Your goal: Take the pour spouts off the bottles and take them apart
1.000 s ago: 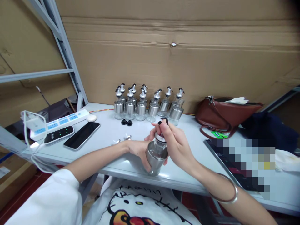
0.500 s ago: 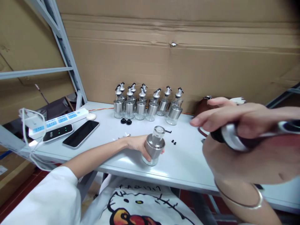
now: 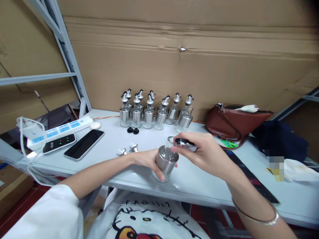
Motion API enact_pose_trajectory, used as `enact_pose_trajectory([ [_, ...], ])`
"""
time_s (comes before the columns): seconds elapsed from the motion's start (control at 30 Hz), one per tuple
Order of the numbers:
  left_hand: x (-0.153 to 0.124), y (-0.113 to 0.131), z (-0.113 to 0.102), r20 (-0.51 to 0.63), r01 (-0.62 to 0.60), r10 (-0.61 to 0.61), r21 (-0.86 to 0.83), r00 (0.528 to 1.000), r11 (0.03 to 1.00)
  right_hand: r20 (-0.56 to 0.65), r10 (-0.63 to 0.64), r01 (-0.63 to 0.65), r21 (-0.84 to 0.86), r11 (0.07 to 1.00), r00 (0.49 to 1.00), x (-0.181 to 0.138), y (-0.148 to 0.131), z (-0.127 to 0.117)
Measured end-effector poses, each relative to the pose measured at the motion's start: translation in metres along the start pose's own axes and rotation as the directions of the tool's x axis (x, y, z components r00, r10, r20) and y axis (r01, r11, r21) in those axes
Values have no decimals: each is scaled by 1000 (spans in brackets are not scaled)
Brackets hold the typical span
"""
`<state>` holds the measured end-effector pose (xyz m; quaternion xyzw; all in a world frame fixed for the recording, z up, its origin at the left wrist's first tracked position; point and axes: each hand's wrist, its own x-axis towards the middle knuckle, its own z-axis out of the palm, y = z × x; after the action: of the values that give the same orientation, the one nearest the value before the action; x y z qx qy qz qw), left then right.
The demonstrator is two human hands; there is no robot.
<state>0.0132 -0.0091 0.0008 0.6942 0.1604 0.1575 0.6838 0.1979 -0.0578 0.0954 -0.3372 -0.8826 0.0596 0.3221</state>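
My left hand [image 3: 152,162] is wrapped round a glass oil bottle [image 3: 167,163] with a steel sleeve, low over the front of the table. The bottle's clear neck has no cap and tilts slightly. Pinched in my right hand [image 3: 205,149] is a black and silver pour spout [image 3: 184,143], close beside the bottle's mouth. My fingers cover part of it, so I cannot tell whether its end is inside the neck. Beyond my left wrist lie two loose silver spouts [image 3: 134,147]. Two black rubber stoppers [image 3: 136,131] sit farther back.
Several bottles with spouts [image 3: 149,117] stand in rows against the cardboard [image 3: 139,66]. To the left are a phone [image 3: 84,144], a black device [image 3: 59,144] and a power strip [image 3: 63,129]. A brown bag [image 3: 224,121] and a dark flat panel [image 3: 251,176] lie on the right.
My right hand has come down and left with the pour spout, from near the camera to the bottle's mouth. My left hand still holds the bottle.
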Motion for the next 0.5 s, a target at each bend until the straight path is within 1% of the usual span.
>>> enact_pose_trajectory([
  [0.07, 1, -7, 1, -27, -19, 17, -68, 1000, 998, -80, 35, -39, -42, 998, 996, 5, 4, -9],
  [0.1, 2, -11, 1, -46, -36, 31, -117, 998, 992, -145, 63, -74, -73, 995, 987, 8, 6, -14],
  [0.17, 5, -18, 1, -94, -48, 28, -219, 995, 975, -287, 115, -160, -140, 977, 951, 16, 14, -24],
  [0.2, 6, -20, 1, -118, -36, 5, -261, 993, 965, -352, 128, -199, -171, 965, 927, 22, 19, -27],
  [0.27, 7, -22, 1, -162, 6, -58, -307, 985, 952, -427, 147, -262, -223, 939, 892, 34, 30, -31],
  [0.37, 6, -20, 1, -173, 30, -86, -302, 981, 953, -435, 194, -340, -288, 895, 879, 52, 53, -25],
  [0.5, 4, -17, 1, -166, 35, -83, -273, 983, 961, -356, 286, -414, -366, 834, 890, 71, 90, -5],
])
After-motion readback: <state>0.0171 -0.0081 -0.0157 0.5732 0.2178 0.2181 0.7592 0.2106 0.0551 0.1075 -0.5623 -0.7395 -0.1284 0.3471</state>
